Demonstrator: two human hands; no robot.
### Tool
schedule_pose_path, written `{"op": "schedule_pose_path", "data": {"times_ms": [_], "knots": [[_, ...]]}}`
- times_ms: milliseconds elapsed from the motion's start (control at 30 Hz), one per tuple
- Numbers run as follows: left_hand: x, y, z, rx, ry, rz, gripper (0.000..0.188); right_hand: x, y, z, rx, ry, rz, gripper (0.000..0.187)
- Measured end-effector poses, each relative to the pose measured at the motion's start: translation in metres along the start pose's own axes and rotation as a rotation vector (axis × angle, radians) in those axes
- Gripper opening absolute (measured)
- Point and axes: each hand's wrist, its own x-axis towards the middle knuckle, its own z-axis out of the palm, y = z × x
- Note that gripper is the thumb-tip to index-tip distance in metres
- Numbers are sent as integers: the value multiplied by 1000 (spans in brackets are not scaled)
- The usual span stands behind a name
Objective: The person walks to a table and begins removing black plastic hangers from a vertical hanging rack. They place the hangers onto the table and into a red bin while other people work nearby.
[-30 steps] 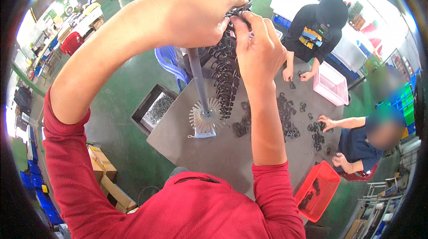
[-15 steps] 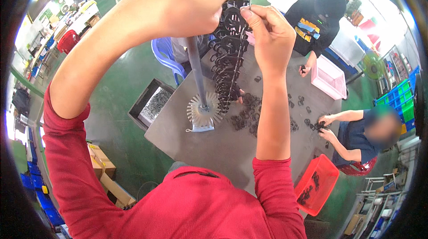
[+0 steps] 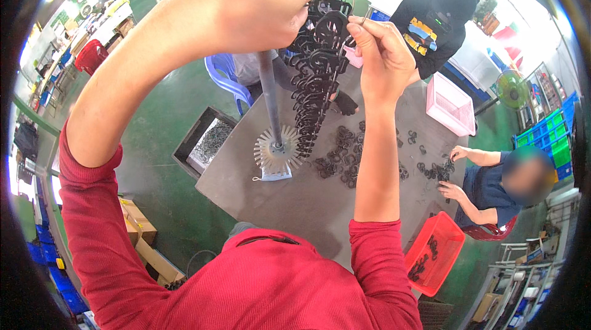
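Note:
My left hand (image 3: 265,4) is raised high and grips the top of a hanging string of black ring-shaped parts (image 3: 314,77). My right hand (image 3: 378,53) pinches a thin wire hook at the upper end of that string, just right of the left hand. The string dangles down over a grey pole (image 3: 269,102) that rises from a round finned base (image 3: 277,154) on the grey table (image 3: 295,201). Loose black parts (image 3: 341,154) lie on the table beside the base.
A person in a black top (image 3: 431,16) stands at the far side; another in dark blue (image 3: 492,188) sits at the right, handling parts. A pink tray (image 3: 452,105), a red crate (image 3: 434,253), a black bin (image 3: 206,142), a blue chair (image 3: 225,80) and cardboard boxes (image 3: 138,231) surround the table.
Both hands have shifted slightly up and left with the string of parts; the view has tilted, bringing the table and the seated person lower in the picture.

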Motion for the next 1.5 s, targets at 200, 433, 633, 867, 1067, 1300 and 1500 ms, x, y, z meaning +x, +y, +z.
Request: {"op": "schedule_pose_path", "data": {"times_ms": [200,433,633,867,1067,1300,1500], "knots": [[1,-10,8,-35,-1,11,44,-2,-4,17,-178,79,-292,7],[-4,-9,6,-3,-2,5,43,-3,-16,30,-207,-5,-417,9],[-7,-11,8,-27,49,59,43,-17,-29,28,-180,-81,-276,11],[-11,-28,8,-104,39,90,40,-32,-14,-42,-228,-58,233,7],[-18,-21,-2,-107,80,147,42,-38,75,-117,-502,12,382,11],[-11,-28,6,21,55,112,48,-34,132,-165,-1025,-251,339,22],[2,-20,-2,46,-83,-39,43,-4,19,-38,-598,-61,-24,26]]}}
